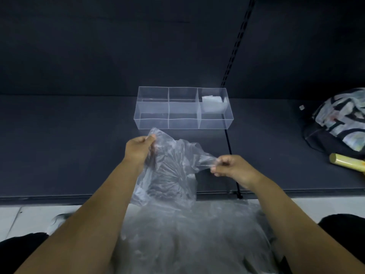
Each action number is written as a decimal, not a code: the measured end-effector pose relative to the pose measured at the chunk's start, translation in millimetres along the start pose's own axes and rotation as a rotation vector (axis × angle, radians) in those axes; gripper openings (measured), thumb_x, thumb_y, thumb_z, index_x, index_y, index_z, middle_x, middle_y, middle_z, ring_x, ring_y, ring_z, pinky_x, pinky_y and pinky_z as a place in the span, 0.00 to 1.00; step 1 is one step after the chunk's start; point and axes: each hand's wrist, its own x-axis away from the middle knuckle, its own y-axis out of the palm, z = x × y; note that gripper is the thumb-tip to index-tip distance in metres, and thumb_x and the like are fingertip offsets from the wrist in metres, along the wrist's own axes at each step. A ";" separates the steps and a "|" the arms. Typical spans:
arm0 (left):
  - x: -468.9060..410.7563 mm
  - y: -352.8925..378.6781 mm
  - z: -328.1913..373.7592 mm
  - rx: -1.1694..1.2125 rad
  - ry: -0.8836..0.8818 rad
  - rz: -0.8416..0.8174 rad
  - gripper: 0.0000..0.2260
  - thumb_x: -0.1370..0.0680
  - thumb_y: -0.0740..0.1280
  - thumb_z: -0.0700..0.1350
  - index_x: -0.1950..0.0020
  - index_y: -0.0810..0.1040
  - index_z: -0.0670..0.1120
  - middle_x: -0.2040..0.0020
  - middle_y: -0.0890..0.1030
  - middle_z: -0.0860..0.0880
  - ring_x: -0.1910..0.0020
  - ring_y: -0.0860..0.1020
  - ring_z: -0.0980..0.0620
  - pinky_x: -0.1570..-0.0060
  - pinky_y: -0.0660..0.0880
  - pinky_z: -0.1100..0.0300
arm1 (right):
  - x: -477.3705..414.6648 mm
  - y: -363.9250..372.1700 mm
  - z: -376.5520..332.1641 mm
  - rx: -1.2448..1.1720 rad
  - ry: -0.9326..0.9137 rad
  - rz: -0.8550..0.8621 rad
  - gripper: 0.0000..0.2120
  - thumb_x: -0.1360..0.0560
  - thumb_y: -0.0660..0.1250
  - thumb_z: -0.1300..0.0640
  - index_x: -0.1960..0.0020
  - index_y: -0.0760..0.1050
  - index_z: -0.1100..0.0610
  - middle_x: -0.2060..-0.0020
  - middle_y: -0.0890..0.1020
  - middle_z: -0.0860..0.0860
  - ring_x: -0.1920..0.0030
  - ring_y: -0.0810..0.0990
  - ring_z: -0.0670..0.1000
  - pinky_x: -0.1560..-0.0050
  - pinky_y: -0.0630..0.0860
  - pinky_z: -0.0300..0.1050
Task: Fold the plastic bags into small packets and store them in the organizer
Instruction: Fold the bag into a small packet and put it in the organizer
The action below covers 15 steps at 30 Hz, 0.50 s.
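Stretching a crumpled plastic bag (169, 175) between them, the left hand (138, 149) pinches its upper edge and the right hand (229, 168) pinches a drawn-out end, above the front edge of the shelf (79, 145). The organizer (152, 120) stands toward the shelf's back edge, with one packet (212, 103) in its rear right compartment. Risk: the thin film may slip from either pinch, or trap air and fold crooked and bulky.

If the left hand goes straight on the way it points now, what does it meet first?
Beyond the plastic bag it pinches, the left hand would probably meet the front wall of the clear organizer, near its left or middle compartment. Depth is hard to judge.
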 end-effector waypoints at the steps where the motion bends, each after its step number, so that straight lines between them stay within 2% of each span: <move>1: -6.1 -2.1 -1.6 -0.001 -0.018 0.036 0.14 0.23 0.69 0.50 0.67 0.76 0.47 0.69 0.76 0.49 0.70 0.73 0.53 0.70 0.69 0.63 | -2.7 -6.9 -1.0 0.042 0.016 -0.024 0.05 0.28 0.73 0.61 0.62 0.79 0.57 0.65 0.82 0.50 0.61 0.80 0.47 0.54 0.78 0.37; 2: -11.7 -4.9 -3.1 0.000 -0.038 0.073 0.15 0.23 0.68 0.50 0.69 0.75 0.47 0.71 0.75 0.49 0.72 0.72 0.54 0.72 0.68 0.63 | -4.7 -14.5 -3.4 0.092 0.034 -0.048 0.06 0.28 0.73 0.58 0.62 0.79 0.58 0.65 0.82 0.50 0.62 0.80 0.45 0.57 0.77 0.35; 4: -22.4 -12.5 -5.9 0.002 -0.074 0.122 0.18 0.21 0.66 0.49 0.70 0.72 0.46 0.77 0.73 0.50 0.81 0.70 0.57 0.79 0.67 0.67 | -10.6 -31.6 -8.4 0.192 0.062 -0.059 0.15 0.29 0.71 0.48 0.57 0.79 0.61 0.62 0.84 0.51 0.63 0.80 0.44 0.60 0.75 0.34; 5: -27.0 -15.9 -7.1 -0.014 -0.086 0.128 0.18 0.21 0.65 0.49 0.70 0.71 0.45 0.79 0.72 0.51 0.83 0.69 0.58 0.81 0.66 0.68 | -13.6 -39.5 -11.2 0.221 0.080 -0.034 0.21 0.29 0.69 0.43 0.56 0.79 0.63 0.61 0.85 0.51 0.63 0.81 0.45 0.60 0.75 0.35; 6: -30.4 -17.9 -7.8 -0.043 -0.095 0.123 0.19 0.21 0.65 0.49 0.70 0.71 0.45 0.79 0.72 0.51 0.81 0.70 0.56 0.79 0.67 0.67 | -17.0 -45.9 -14.3 0.234 0.089 0.009 0.23 0.28 0.67 0.41 0.56 0.79 0.63 0.61 0.86 0.52 0.63 0.81 0.46 0.59 0.74 0.37; 7: -33.7 -18.9 -8.5 -0.070 -0.103 0.110 0.18 0.21 0.65 0.49 0.70 0.71 0.45 0.76 0.73 0.50 0.76 0.72 0.52 0.73 0.68 0.64 | -21.2 -50.6 -16.6 0.231 0.081 0.056 0.22 0.26 0.66 0.42 0.58 0.79 0.62 0.62 0.86 0.53 0.64 0.80 0.47 0.60 0.74 0.38; 9: -39.5 -18.6 -8.7 -0.086 -0.122 0.090 0.17 0.21 0.66 0.47 0.70 0.71 0.46 0.73 0.73 0.48 0.72 0.69 0.47 0.64 0.68 0.59 | -32.1 -54.2 -22.7 0.183 0.031 0.154 0.13 0.25 0.69 0.50 0.62 0.77 0.59 0.67 0.85 0.52 0.69 0.80 0.45 0.65 0.73 0.37; 11: -43.4 -18.9 -6.3 -0.034 -0.171 0.087 0.17 0.21 0.66 0.47 0.70 0.71 0.45 0.75 0.73 0.47 0.74 0.67 0.47 0.64 0.66 0.56 | -45.1 -54.2 -27.9 0.112 -0.020 0.323 0.06 0.27 0.72 0.61 0.59 0.75 0.59 0.74 0.82 0.50 0.75 0.77 0.42 0.72 0.70 0.34; 12: -44.4 -19.8 -4.8 0.001 -0.195 0.095 0.17 0.22 0.66 0.48 0.69 0.71 0.45 0.73 0.74 0.47 0.74 0.67 0.48 0.64 0.67 0.56 | -51.3 -54.2 -29.7 0.071 -0.022 0.443 0.05 0.28 0.72 0.64 0.56 0.75 0.59 0.74 0.81 0.50 0.75 0.76 0.42 0.73 0.70 0.33; 15: -44.3 -22.7 -2.9 0.052 -0.205 0.109 0.16 0.20 0.64 0.50 0.67 0.71 0.46 0.67 0.74 0.48 0.71 0.71 0.50 0.61 0.72 0.59 | -56.1 -52.1 -28.4 -0.025 0.002 0.749 0.10 0.28 0.68 0.67 0.48 0.75 0.59 0.67 0.81 0.51 0.67 0.78 0.46 0.61 0.73 0.38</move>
